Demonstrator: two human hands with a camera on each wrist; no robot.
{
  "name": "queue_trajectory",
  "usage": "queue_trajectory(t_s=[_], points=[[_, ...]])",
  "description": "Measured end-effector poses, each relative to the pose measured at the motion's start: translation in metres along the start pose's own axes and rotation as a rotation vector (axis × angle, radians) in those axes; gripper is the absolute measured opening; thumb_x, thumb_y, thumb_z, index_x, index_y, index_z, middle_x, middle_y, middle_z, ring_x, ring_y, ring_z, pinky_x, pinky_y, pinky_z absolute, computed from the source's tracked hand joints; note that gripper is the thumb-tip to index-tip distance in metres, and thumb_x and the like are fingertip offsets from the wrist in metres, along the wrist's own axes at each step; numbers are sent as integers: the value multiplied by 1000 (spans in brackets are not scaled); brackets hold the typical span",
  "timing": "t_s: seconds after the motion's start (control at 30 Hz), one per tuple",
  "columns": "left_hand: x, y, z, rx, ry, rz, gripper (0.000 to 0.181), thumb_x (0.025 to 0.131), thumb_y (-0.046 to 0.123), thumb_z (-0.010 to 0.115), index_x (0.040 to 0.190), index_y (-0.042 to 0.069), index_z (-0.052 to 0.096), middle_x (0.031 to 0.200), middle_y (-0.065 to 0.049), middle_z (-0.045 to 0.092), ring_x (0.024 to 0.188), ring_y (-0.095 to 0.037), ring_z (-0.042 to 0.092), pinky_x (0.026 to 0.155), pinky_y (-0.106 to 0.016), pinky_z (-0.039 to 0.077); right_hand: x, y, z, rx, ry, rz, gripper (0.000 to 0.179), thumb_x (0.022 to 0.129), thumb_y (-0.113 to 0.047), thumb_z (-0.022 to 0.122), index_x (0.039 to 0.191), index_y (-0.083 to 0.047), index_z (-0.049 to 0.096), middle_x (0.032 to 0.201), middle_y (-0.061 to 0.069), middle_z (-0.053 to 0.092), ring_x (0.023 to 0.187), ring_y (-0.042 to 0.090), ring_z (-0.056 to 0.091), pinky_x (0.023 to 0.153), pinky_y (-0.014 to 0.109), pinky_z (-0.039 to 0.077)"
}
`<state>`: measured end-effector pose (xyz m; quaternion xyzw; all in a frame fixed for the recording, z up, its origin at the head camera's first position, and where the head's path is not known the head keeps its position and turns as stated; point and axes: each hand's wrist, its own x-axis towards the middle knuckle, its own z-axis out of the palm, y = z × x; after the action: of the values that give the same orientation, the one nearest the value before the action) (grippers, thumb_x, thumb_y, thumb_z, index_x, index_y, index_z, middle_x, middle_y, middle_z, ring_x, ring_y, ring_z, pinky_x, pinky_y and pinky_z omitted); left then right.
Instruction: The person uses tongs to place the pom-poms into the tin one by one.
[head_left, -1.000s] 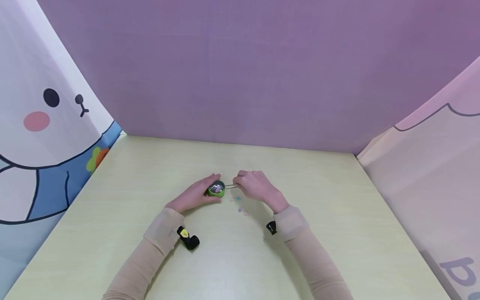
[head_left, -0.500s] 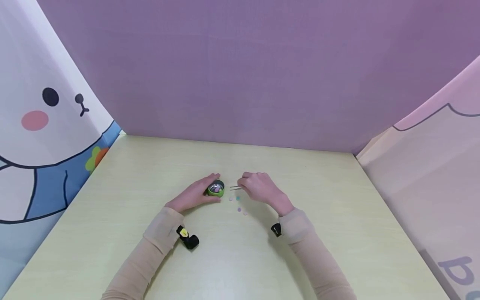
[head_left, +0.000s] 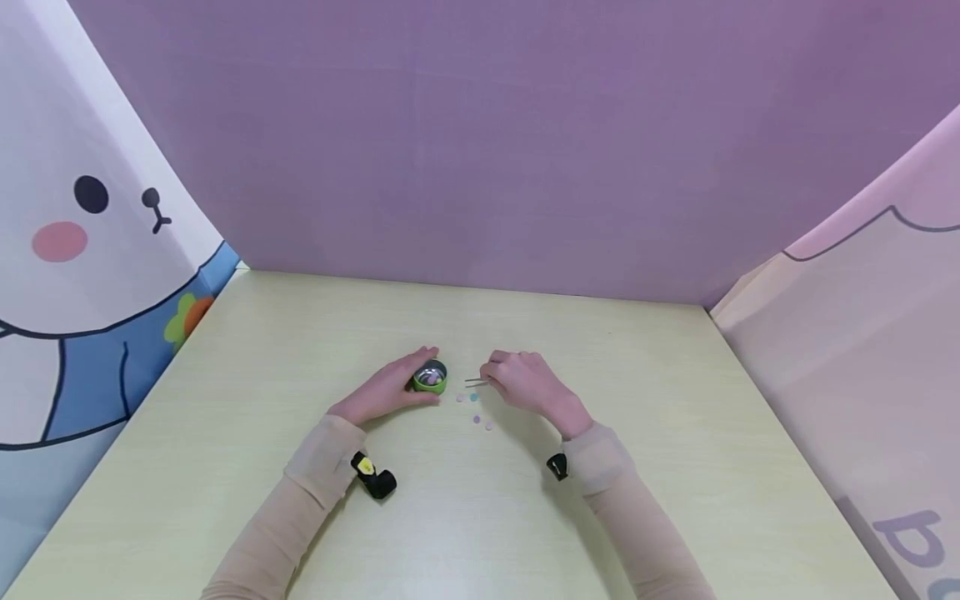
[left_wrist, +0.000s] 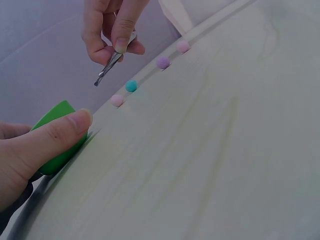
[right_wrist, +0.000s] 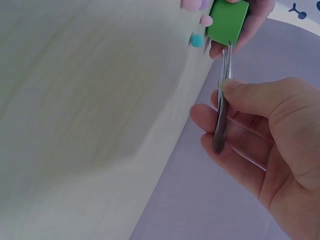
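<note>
My left hand (head_left: 384,390) holds a small green cup (left_wrist: 59,155) on the table, its thumb along one side. The cup has a shiny metal inside, with a few pale and pink bits at the bottom. To the right of the cup, my right hand (head_left: 531,385) pinches metal tweezers (right_wrist: 222,110) between thumb and fingers. Their tips point at the cup, slightly apart, with nothing visible between them. Small fuzzy balls lie on the table near the cup: a pink ball (left_wrist: 117,100), a teal ball (left_wrist: 131,85), a purple ball (left_wrist: 163,62) and another pink ball (left_wrist: 183,46).
The pale wooden table (head_left: 465,517) extends around both arms. A purple cloth (head_left: 480,150) hangs behind it, and printed curtains (head_left: 847,375) flank the sides. Black wrist cameras (head_left: 375,479) sit at both cuffs.
My right hand has drawn the tweezers away from the cup's rim, to the right and a little nearer to me. The left hand and cup have stayed in place.
</note>
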<state>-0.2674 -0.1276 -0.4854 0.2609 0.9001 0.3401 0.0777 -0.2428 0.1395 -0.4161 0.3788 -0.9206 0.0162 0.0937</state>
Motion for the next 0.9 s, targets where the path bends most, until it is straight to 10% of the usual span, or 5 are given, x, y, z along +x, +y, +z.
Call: queue_trajectory(t_s=[0.9], points=[[-3,2,-4,-12,-2,-1,91,86,44,74,157,11,28,164,-13,27,151,-34,28,124,-51,27,-15,-5,1,-13,1,-15,12,95,-12,64,93,-14,75,84,1,71,60,11,59,50,24,49]])
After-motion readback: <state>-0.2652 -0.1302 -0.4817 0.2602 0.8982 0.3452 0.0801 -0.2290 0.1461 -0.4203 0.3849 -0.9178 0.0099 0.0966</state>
